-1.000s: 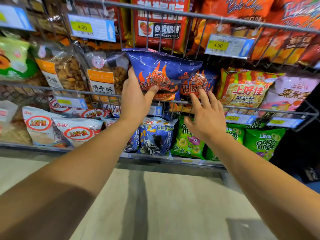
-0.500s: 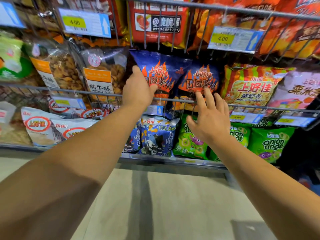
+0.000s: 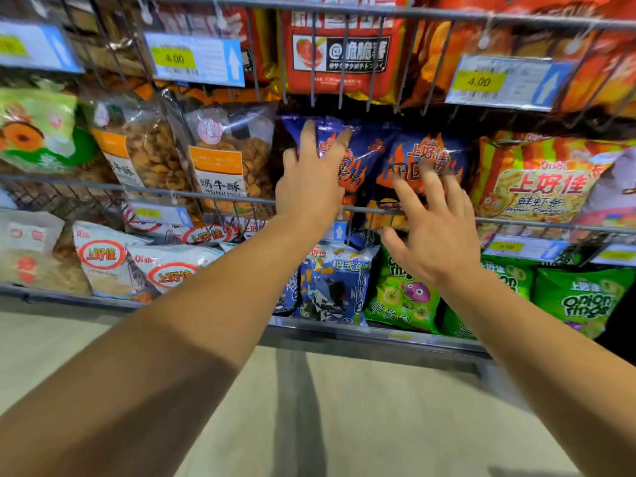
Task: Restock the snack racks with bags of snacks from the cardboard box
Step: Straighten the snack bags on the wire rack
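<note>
Both arms reach up to the middle tier of the wire rack (image 3: 220, 197). The left hand (image 3: 311, 187) lies flat against the front of a blue bag (image 3: 364, 146) with orange flames, fingers straight and spread, the tips near the bag's top edge. It presses the bag rather than gripping it. That bag stands upright behind the rack's front rail, tilted slightly back.

Just beside it on the right stands a second blue bag (image 3: 426, 153) of the same kind, also upright in the same tier. The right hand (image 3: 435, 232) is in front of its lower half, fingers spread and loosely bent, thumb out to the left. The fingertips are blurred, so I cannot say for sure whether they touch the bag or hover just off it; nothing is grasped in that hand.

To the left in this tier are two clear bags of brown biscuits (image 3: 227, 160) with orange labels. To the right is a striped prawn cracker bag (image 3: 540, 180). The tier above holds red and orange bags (image 3: 344, 53), with yellow price tags (image 3: 196, 60) reading 4.00 clipped to its rail.

The bottom tier, below the hands, holds white bags (image 3: 103, 259) at left, a blue and white bag (image 3: 334, 287) in the middle, and green onion ring bags (image 3: 581, 297) at right. Pale floor (image 3: 344, 425) runs beneath the rack. The cardboard box is not in sight.
</note>
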The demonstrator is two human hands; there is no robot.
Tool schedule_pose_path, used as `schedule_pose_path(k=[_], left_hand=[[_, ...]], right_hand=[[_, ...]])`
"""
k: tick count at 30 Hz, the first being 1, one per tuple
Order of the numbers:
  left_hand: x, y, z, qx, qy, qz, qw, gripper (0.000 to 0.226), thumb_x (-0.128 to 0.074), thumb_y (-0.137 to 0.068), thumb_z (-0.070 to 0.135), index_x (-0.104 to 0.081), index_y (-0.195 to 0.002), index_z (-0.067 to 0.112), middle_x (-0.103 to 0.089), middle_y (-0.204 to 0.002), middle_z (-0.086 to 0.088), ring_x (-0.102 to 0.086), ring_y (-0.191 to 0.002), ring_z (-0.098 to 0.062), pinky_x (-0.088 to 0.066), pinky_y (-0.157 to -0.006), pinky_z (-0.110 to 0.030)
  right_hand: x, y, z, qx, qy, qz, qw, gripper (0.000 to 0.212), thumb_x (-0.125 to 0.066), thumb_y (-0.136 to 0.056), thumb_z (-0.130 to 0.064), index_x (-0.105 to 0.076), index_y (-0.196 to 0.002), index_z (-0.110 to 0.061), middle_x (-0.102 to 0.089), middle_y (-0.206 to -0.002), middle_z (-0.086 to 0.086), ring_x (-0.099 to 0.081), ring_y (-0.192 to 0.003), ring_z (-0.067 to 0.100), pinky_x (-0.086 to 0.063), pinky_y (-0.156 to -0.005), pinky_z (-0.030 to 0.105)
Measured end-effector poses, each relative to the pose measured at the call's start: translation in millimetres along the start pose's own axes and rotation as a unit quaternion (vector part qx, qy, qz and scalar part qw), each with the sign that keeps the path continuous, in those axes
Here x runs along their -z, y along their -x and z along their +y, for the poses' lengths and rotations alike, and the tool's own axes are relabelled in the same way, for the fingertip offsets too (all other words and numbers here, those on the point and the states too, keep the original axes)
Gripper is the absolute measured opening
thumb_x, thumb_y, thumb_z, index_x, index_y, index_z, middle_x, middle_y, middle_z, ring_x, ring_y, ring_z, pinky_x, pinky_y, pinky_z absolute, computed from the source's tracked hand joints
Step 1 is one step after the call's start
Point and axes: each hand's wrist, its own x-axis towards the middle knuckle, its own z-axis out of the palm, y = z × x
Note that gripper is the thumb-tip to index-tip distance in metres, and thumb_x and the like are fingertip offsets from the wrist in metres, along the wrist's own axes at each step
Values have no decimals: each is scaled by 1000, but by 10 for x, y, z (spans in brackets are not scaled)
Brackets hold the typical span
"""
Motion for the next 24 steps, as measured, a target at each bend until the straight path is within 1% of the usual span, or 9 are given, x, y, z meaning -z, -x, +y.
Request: schedule_pose_path(k=[4, 8, 10, 13, 16, 18, 19, 21, 24], left_hand=[[-23, -238, 35, 38, 0, 22, 999, 67, -66, -87, 5, -35, -142, 29, -23, -152, -16, -44, -122, -44, -45, -72, -47], [-74, -497, 107, 64, -1, 39, 997, 53, -53, -95, 2, -38, -144, 16, -24, -154, -24, -41, -129, -43, -48, -93, -45], [-162, -567, 58, 86, 21, -39, 995, 58, -49, -97, 3, -31, -147, 25, -14, -160, -17, -31, -137, -44, -41, -100, -51], [-180, -592, 11, 106, 26, -150, 983, 73, -58, -98, 25, -12, -153, 40, 3, -165, -1, -3, -150, -41, -22, -113, -63], [-81, -448, 69, 54, -25, -66, 996, 79, -67, -90, 35, -19, -153, 32, -10, -161, -8, -11, -146, -39, -28, -112, -56], [-52, -312, 87, 8, -37, 33, 999, 69, -66, -87, 34, -33, -147, 24, -28, -151, -10, -28, -136, -37, -40, -104, -51], [-53, -278, 85, -14, -29, 33, 999, 62, -62, -89, 36, -39, -144, 22, -34, -148, -10, -31, -134, -36, -42, -102, -51], [-111, -301, 50, -43, -21, -66, 997, 57, -50, -97, 47, -39, -148, 25, -31, -154, -7, -24, -142, -34, -35, -109, -55], [-72, -391, 5, -19, 13, -217, 976, 60, -34, -102, 55, -22, -157, 33, -8, -167, 2, -1, -153, -26, -13, -117, -62]], right_hand=[[-80, 33, 97, -19, 12, -33, 999, 79, -33, -85, -61, -23, -158, -31, -14, -167, 8, -12, -152, 38, -21, -120, 55], [-109, 65, 105, -19, 16, -33, 999, 82, -29, -84, -64, -24, -158, -30, -18, -166, 9, -13, -152, 38, -19, -120, 54], [-108, 67, 97, -19, 15, -39, 999, 82, -29, -84, -64, -22, -159, -31, -16, -167, 8, -11, -152, 38, -18, -121, 54], [-105, 55, 101, -20, 15, -39, 999, 82, -31, -84, -64, -20, -159, -32, -14, -167, 8, -10, -153, 37, -17, -121, 54], [-98, 58, 84, -24, 16, -51, 998, 83, -33, -84, -64, -19, -159, -32, -11, -168, 6, -7, -153, 36, -16, -122, 53], [-70, 61, 58, -29, 11, -47, 998, 82, -35, -84, -62, -21, -158, -32, -11, -168, 6, -6, -153, 36, -16, -121, 53], [-58, 63, 48, -32, 9, -45, 998, 81, -37, -84, -61, -23, -158, -31, -11, -167, 7, -5, -153, 36, -15, -122, 53], [-30, 72, 35, -33, 12, -45, 998, 79, -40, -85, -60, -24, -157, -31, -13, -167, 8, -6, -153, 36, -12, -122, 53], [91, 73, 33, -23, 22, -75, 997, 78, -50, -89, -58, -24, -157, -31, -13, -166, 8, -4, -153, 36, -6, -123, 53]])
